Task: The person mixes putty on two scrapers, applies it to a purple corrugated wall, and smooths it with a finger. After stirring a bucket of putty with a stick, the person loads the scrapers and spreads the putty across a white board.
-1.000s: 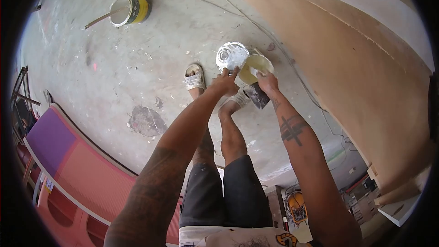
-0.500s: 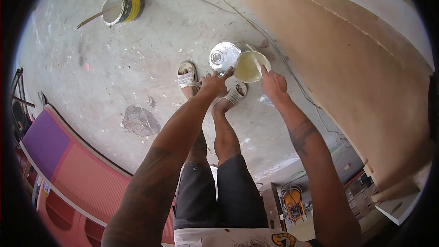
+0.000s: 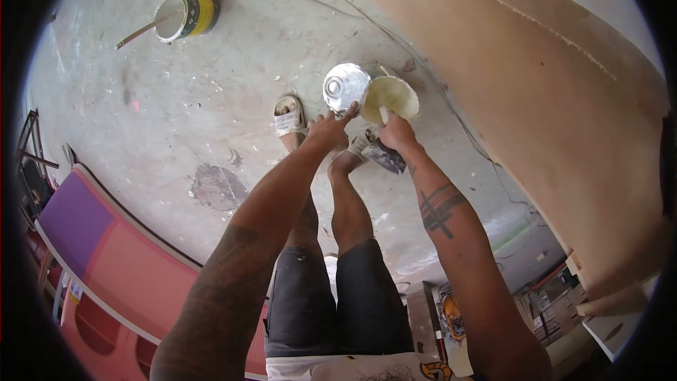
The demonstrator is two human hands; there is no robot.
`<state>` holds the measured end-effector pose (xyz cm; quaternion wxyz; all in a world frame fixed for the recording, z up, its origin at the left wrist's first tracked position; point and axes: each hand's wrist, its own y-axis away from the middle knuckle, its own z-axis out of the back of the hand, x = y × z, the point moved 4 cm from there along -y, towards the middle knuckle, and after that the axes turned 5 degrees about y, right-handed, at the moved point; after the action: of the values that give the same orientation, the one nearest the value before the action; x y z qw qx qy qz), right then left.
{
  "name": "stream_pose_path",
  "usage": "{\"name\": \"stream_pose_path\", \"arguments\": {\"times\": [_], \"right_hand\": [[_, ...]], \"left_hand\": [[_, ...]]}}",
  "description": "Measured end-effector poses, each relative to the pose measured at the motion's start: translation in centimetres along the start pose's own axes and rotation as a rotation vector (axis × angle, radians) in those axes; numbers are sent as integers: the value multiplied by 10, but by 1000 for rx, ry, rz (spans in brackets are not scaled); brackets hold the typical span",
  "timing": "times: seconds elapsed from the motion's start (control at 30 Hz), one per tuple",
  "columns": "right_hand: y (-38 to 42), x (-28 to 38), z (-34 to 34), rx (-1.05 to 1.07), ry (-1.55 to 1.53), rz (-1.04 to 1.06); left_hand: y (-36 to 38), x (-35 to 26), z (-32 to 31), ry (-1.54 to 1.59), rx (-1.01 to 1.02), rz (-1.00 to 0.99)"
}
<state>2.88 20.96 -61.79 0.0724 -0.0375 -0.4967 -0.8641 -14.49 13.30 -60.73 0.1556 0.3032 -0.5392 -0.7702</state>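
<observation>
A round metal can (image 3: 403, 90) stands on the floor between my feet, with pale yellow paste inside. A shiny silver lid (image 3: 345, 87) with a ringed centre sits against its left side. My left hand (image 3: 330, 130) grips the lid's near edge, thumb stretched toward the can's rim. My right hand (image 3: 399, 134) is closed round what looks like a scraper (image 3: 385, 158). Its pale handle end points into the can's mouth, and the wide dark blade sticks out below my fist, over my right sandal.
A yellow and black bucket (image 3: 201, 14) with a stick (image 3: 137, 34) leaning out stands at upper left. A cable (image 3: 416, 56) runs across the floor. A large brown panel (image 3: 515, 85) rises on the right. A pink and purple mesh lounger (image 3: 134, 254) is at lower left.
My right hand has moved left and down along the can's rim, turning the scraper so its blade now shows dark below the fist. My left hand has hardly moved.
</observation>
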Motion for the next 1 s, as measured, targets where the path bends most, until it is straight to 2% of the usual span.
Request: {"name": "stream_pose_path", "arguments": {"times": [0.07, 0.13, 0.17, 0.23, 0.3, 0.33, 0.37, 0.47, 0.53, 0.63, 0.67, 0.73, 0.77, 0.8, 0.87, 0.9, 0.93, 1.0], "right_hand": [[-7, -1, -3, -34, -57, 29], [-16, -2, -12, 25, -286, 14], [-16, -4, -15, 25, -293, 15], [-17, -27, -22, -22, -936, -45], [-8, -56, -38, 115, -1403, -293], [23, -51, -16, 158, -1467, -244], [42, -48, -6, 118, -1519, -354], [87, -67, -2, 51, -1376, -168], [121, -70, 11, 14, -1351, -186], [173, -66, 36, -46, -1301, -209], [190, -64, 44, -66, -1267, -216], [218, -57, 62, -112, -1212, -163], [231, -53, 70, -147, -1150, -117], [245, -49, 76, -152, -1153, -113], [268, -45, 85, -202, -1062, -64], [276, -41, 90, -298, -907, 8], [282, -41, 91, -308, -911, -3], [301, -30, 100, -344, -640, 74]], "left_hand": [[-1, 1, 1, -17, 25, -6], [-2, 3, 3, -39, 46, -8], [-2, 3, 4, -49, 46, -8], [-1, 1, 6, -61, 43, -8], [-2, -1, 5, -45, 50, 22], [-3, -1, 6, -44, 41, 22], [-3, -1, 4, -41, 41, 21], [9, -10, 6, 17, 18, 19], [7, -11, 4, 62, -12, 7], [-8, 0, -5, 662, -142, -207], [0, -2, -2, 655, -144, -215], [18, -1, 4, 1353, -94, -46], [21, -4, 4, 1600, -141, -20], [21, -5, 3, 1596, -143, -25], [17, -10, 2, 1813, -101, -64], [12, -16, 5, 1639, -177, -109], [7, -20, 3, 1631, -164, -114], [2, -35, 9, 1240, -254, -215]]}}
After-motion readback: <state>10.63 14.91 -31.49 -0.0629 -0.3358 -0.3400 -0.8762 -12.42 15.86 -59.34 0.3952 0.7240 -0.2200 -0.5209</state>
